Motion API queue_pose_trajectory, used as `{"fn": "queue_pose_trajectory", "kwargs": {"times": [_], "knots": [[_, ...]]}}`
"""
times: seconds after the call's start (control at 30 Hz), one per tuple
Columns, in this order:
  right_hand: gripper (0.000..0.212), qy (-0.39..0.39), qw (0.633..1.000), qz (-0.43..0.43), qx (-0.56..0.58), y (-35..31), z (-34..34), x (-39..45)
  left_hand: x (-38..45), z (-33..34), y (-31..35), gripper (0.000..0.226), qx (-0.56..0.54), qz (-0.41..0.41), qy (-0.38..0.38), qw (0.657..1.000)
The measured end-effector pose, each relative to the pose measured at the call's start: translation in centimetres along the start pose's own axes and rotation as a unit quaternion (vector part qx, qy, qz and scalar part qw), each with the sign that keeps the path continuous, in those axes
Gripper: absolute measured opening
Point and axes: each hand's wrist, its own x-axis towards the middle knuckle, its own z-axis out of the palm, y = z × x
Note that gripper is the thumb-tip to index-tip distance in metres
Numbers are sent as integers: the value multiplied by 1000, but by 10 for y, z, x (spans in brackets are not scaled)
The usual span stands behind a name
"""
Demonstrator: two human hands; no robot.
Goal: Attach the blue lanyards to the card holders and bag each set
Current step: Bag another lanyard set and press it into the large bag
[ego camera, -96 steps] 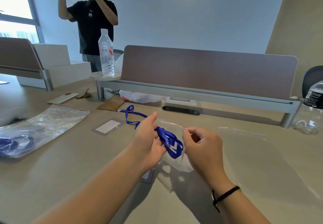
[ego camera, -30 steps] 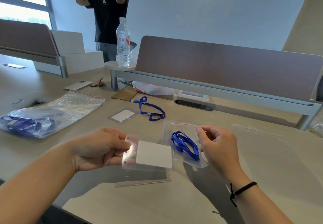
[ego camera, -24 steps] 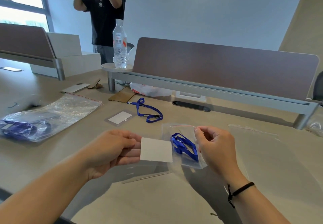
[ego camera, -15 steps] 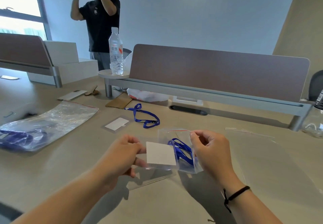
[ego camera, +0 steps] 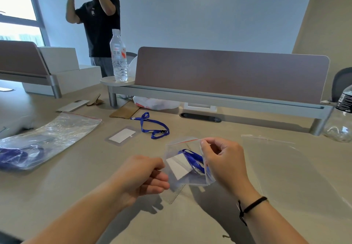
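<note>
So the table (ego camera: 80,190) is pretty cluttered around me. Off to the left there's a big clear zip bag (ego camera: 57,135) lying flat with a bunch of blue stuff bunched up in its near end, can't make out exactly what. A bit further back sits a spare card holder (ego camera: 122,135) with a white insert, and just beside it a loose blue lanyard (ego camera: 152,127) in a floppy loop. Behind those there's a piece of brown cardboard (ego camera: 124,112) and a crumpled white plastic bag (ego camera: 156,103) tucked under the desk divider (ego camera: 228,76). A water bottle (ego camera: 118,57) stands on the little round shelf at the divider's end, and another person (ego camera: 99,24) in a black tee stands behind it. On my right a large clear sheet (ego camera: 291,171) lies flat on the table, and a second bottle (ego camera: 341,118) pokes in at the edge.

Nothing's really blocking the work, it's all well apart from my hands.

The small zip bag (ego camera: 181,148) is up off the table between my hands. My right hand (ego camera: 224,163) pinches its red-striped top edge. Inside there's a folded blue lanyard in the bag (ego camera: 192,158) and a card holder in the bag (ego camera: 178,168), its white insert tilted. My left hand (ego camera: 142,175) is curled at the bag's left side; I can't tell if it's actually gripping.
</note>
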Motion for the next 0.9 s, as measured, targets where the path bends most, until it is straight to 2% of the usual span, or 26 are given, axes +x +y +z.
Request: {"fn": "queue_pose_trajectory", "kwargs": {"times": [0.13,0.2,0.3,0.37,0.43,0.5,0.6,0.73,0.9], "knots": [[14,-13,1000,-7,11,-2,0,0,11,10,2,22,-73,-53,-43,995],[14,-11,1000,-17,15,-2,-1,0,18,17,0,22,-74,-51,-53,995],[14,-6,999,-15,41,-2,-4,3,27,24,-7,18,32,19,-12,999],[14,-2,998,-7,58,-4,-7,4,35,25,-13,23,155,95,61,981],[15,5,997,0,82,-5,-9,5,37,26,-14,30,212,130,114,962],[17,8,995,2,98,-6,-11,6,37,30,-13,27,183,116,107,970],[15,13,994,0,108,-5,-11,6,38,37,-13,8,112,107,61,986],[16,9,995,-12,98,-9,-12,5,41,36,-8,10,57,116,32,991],[12,-77,994,-73,31,-16,-6,-2,34,27,-2,14,-10,145,-17,989]]}}
